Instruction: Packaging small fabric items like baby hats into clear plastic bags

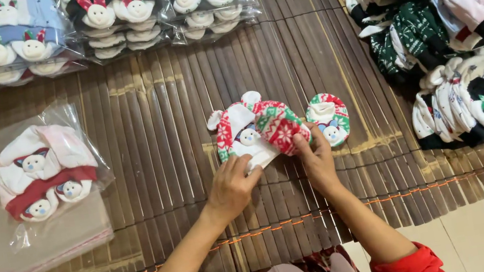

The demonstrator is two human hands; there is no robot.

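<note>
Here, a small red-and-white knitted baby garment (254,129) with a snowman face is being handled on a slatted bamboo mat (149,125). The left hand (232,186) is being pressed, fingers curled, onto the lower white edge of the piece, while the right hand (317,159) is being closed in a pinch on the red patterned part just beside it. The cloth is judged light, soft and floppy, not fragile, so it is best taken at a hem or folded edge, where both hands are now being held. Just beyond the right hand's pinch, a matching round mitten (328,117) is lying apart.
</note>
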